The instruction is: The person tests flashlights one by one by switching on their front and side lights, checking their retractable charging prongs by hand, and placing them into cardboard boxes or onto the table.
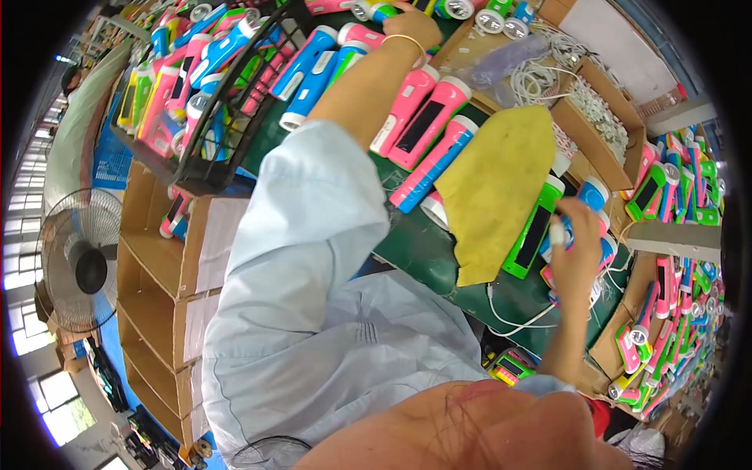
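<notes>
My left hand [413, 30], wearing a thin band at the wrist, reaches to the far edge of the green table [427, 278]. Its fingers curl at a flashlight [381, 12] with a clear round lens. Pink flashlights [431, 124] and blue flashlights [315, 78] lie in a row under that forearm. My right hand [578, 249] is closed above several blue flashlights [597, 193] on the right. A small white piece [557, 233] shows at its fingers; what they grip is hidden. Beside it lie a green flashlight [534, 229] with a dark panel and a yellow cloth-like sheet [501, 184].
A black crate [207, 149] full of flashlights stands at left, above cardboard compartments [153, 313]. White cables [540, 82] and a box of small white parts [599, 117] are at the back right. More flashlights [666, 337] are heaped at right. A fan [90, 270] stands far left.
</notes>
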`<state>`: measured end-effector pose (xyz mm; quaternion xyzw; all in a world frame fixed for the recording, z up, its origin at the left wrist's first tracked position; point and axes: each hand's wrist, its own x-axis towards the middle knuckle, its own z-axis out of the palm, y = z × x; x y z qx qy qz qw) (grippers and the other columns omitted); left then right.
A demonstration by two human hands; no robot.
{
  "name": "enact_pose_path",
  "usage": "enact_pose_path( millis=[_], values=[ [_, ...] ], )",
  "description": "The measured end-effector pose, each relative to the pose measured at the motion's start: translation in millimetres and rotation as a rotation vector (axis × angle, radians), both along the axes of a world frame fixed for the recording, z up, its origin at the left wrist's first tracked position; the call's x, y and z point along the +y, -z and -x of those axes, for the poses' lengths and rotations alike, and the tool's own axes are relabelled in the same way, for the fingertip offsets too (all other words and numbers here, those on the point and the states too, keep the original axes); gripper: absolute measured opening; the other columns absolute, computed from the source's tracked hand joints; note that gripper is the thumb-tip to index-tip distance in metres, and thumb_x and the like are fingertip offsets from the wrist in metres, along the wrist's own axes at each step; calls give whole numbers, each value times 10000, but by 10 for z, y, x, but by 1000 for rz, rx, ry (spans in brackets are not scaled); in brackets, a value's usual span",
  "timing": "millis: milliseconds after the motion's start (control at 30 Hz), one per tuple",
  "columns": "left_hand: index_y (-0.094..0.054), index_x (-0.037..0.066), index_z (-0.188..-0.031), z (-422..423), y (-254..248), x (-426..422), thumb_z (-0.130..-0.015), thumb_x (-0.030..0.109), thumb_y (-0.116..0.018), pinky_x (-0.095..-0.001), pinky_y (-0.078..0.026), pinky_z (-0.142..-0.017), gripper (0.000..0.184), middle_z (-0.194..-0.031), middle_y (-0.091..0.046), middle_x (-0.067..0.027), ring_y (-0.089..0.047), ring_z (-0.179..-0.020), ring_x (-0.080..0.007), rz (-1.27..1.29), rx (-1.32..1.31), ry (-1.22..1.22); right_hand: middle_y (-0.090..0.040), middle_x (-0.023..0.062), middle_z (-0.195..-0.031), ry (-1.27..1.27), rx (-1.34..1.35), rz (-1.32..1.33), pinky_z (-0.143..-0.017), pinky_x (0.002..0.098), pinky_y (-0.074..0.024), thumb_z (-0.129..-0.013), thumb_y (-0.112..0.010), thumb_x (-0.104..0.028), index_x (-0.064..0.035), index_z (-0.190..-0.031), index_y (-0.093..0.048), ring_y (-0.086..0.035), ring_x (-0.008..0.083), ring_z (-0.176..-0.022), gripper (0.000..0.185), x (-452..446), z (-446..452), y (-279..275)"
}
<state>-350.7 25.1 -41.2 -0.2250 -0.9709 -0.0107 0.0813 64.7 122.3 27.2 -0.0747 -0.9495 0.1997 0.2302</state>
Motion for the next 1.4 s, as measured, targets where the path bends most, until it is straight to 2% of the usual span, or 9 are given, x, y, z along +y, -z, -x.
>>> enact_pose_path(
  millis=[67,200,400,600,667,733,933,1067,1400],
  values=[
    [-653,-32,-953,421,386,242,-836,303,-484,-410,-470,-817,393,-1001,-626,-230,-615,-961,-317,-325,91,-303,-588,146,-944,92,81,136,-837,359,-420,-797,-568,-3,0,-939,-591,-560,302,-901,144,-246,-267,-12],
    [-313,-137,-1262,1165,473,60,-801,274,-586,-412,-442,-871,675,-1158,-498,-300,-550,-1030,-395,-205,-236,185,-600,122,-868,182,116,480,-778,303,-430,-798,-556,11,7,-872,-606,-580,240,-822,90,-557,-676,246],
    [-569,19,-1151,119,88,114,-775,327,-528,-378,-442,-905,488,-1119,-592,-189,-583,-1037,-302,-310,-142,-298,-603,127,-837,175,139,636,-727,284,-451,-809,-541,9,29,-874,-605,-589,209,-790,93,-930,-995,346],
    [-618,77,-1000,-57,-551,-290,-799,96,-582,-377,-523,-757,205,-930,-644,-124,-619,-882,-279,133,-99,408,-593,78,-807,284,121,888,-668,234,-463,-857,-536,-19,30,-879,-607,-571,122,-718,88,-1086,-1360,505],
    [-538,34,-1098,-162,-448,-213,-821,58,-556,-403,-509,-805,279,-1042,-593,-148,-586,-940,-290,-1414,-947,38,-589,70,-807,250,108,981,-664,228,-465,-873,-522,-28,30,-901,-599,-563,120,-716,100,-1147,-1379,510],
    [-446,-39,-1173,-739,-532,-304,-851,58,-522,-436,-486,-846,346,-1111,-536,-187,-552,-996,-309,-1939,-1375,238,-580,62,-805,177,143,1028,-653,228,-462,-883,-522,-47,25,-923,-594,-551,113,-711,108,-1173,-1366,504],
    [-451,-76,-1164,-3251,-353,-1035,-885,116,-471,-416,-492,-822,339,-1096,-554,-194,-596,-901,-291,-1638,-2202,362,-502,131,-1224,-42,286,1355,-969,362,-369,-911,-465,-433,42,-1237,-449,-471,227,-1156,577,-1097,-972,577],
    [-490,-7,-1125,-4071,-153,-1272,-875,80,-523,-361,-561,-710,267,-1015,-588,-149,-626,-863,-264,-1553,-2378,230,-554,133,-1150,50,269,1840,-849,328,-462,-886,-516,-413,42,-1160,-482,-558,204,-1017,533,-1248,-961,403],
    [-519,2,-971,-4097,-190,-1646,-844,63,-561,-294,-519,-640,147,-870,-555,-82,-614,-767,-198,-1132,-1668,499,-536,220,-1151,-149,855,1921,-944,449,-413,-864,-534,-231,30,-1164,-444,-507,342,-1129,408,-1263,-1315,118]
  ],
)
